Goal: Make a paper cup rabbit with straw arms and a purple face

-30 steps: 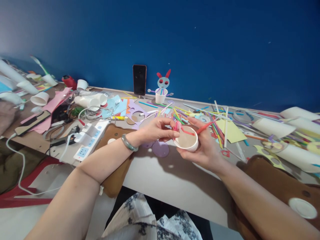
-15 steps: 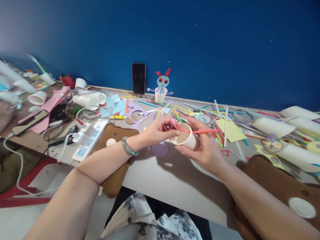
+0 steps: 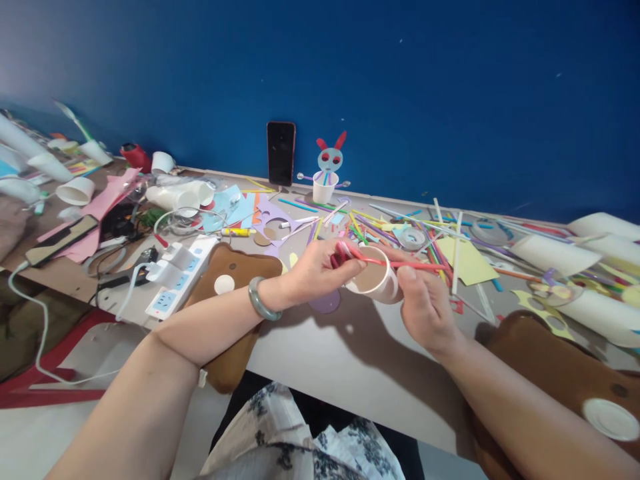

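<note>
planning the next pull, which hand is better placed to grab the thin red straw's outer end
Probably the right hand: its thumb is beside the thin red straw, outside the white paper cup, while the left hand pinches red material across the mouth.

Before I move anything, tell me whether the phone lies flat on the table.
No, the phone stands upright against the blue wall.
</note>
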### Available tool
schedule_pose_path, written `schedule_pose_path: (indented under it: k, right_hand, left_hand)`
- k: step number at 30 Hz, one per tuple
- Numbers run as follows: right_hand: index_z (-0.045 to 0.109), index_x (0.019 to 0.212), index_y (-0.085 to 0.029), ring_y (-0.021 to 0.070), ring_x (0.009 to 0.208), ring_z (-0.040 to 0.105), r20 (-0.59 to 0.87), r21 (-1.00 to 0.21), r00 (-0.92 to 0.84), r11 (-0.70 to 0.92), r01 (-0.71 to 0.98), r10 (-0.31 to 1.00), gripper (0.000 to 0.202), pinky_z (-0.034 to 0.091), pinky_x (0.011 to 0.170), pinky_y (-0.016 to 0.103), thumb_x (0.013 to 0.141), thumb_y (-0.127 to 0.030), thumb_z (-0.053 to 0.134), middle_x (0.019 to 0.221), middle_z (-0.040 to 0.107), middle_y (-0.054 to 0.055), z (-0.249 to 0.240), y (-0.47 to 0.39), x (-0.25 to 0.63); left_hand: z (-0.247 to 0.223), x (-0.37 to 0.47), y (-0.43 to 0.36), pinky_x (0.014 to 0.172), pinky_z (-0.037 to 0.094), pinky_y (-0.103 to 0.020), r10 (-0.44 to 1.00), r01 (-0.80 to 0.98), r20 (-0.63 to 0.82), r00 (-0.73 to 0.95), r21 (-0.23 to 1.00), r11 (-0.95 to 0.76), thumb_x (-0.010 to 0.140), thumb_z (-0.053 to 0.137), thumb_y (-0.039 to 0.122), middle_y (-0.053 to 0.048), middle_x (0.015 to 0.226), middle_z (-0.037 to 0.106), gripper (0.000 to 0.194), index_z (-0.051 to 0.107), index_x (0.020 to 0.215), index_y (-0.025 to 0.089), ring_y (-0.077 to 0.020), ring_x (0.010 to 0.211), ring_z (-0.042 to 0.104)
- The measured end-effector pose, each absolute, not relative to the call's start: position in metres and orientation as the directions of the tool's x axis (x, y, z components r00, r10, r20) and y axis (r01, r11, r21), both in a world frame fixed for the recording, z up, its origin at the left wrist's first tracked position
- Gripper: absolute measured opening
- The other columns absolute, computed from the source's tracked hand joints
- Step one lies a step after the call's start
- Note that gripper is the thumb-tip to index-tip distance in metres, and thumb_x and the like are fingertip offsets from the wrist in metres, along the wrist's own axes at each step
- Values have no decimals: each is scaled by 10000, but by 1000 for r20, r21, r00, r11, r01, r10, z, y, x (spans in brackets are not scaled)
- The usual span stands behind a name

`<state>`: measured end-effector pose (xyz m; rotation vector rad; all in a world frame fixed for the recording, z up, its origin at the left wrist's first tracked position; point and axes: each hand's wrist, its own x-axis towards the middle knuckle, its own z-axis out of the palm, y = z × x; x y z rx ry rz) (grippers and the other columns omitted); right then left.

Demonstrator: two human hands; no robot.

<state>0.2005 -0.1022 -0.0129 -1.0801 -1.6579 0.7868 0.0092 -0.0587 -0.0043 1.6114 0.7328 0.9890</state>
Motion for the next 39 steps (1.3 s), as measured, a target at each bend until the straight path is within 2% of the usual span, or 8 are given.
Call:
schedule_pose_path:
  k: [5,9,12,17,22,30,35,39]
  right_hand:
    - [778,1153,-376,341,1194,692,314,-923,-118,332,195,942,342,615,954,533,1022,-511,492,1137,781,33,-15,-99,198]
    - [778,1126,-363,339,1219,681,312,-942,-43,315,116,949,294,588,1007,556,1002,-501,550,1177,773,25,-16,-99,197]
    - [751,1138,-389,338,1183,699,322,-943,21,319,93,946,247,599,972,577,986,-493,586,1188,768,23,-18,-99,197]
    - [729,1138,-384,341,1155,703,371,-922,62,359,148,927,251,590,986,591,978,-516,586,1192,755,56,-19,-103,194]
    - [701,1169,-359,315,1184,677,451,-872,62,425,242,890,273,562,1027,557,1020,-490,514,1217,723,68,-19,-108,189]
    - [697,1115,-328,315,1116,677,439,-852,1,415,318,899,316,586,904,497,1010,-546,493,1103,730,80,-18,-109,191]
    - [701,1100,-309,278,1006,697,340,-888,-72,345,303,938,283,592,827,436,1014,-489,500,1084,735,60,-12,-106,195]
    - [664,1175,-263,271,1045,692,346,-870,-86,354,344,934,307,562,869,417,1023,-432,457,1142,733,68,-11,-104,198]
  left_hand:
    - [-12,9,-61,537,362,-230,824,-38,287,488,950,-309,928,643,401,30,638,534,244,720,941,169,-83,580,443]
    - [-8,12,-62,599,432,-244,850,-124,353,390,935,-332,903,684,469,-6,735,617,299,716,877,173,-97,648,512]
    - [-4,15,-63,608,449,-255,862,-183,366,350,929,-321,871,716,529,-16,756,640,354,720,843,176,-105,667,531]
    - [-1,14,-62,560,409,-247,901,-185,307,308,948,-260,812,779,552,22,656,574,382,704,747,183,-79,593,444]
    - [1,12,-66,569,411,-248,911,-190,303,279,948,-257,820,794,491,19,662,592,341,690,710,185,-82,609,455]
    - [5,11,-70,570,403,-256,912,-126,294,286,955,-268,831,760,498,18,643,578,351,676,701,183,-89,598,444]
    - [2,11,-68,541,344,-248,883,-19,382,274,920,-392,856,728,430,29,585,504,401,540,605,180,-85,579,404]
    - [-7,12,-65,537,323,-244,781,100,527,336,804,-586,914,671,402,44,560,441,450,459,584,180,-77,552,373]
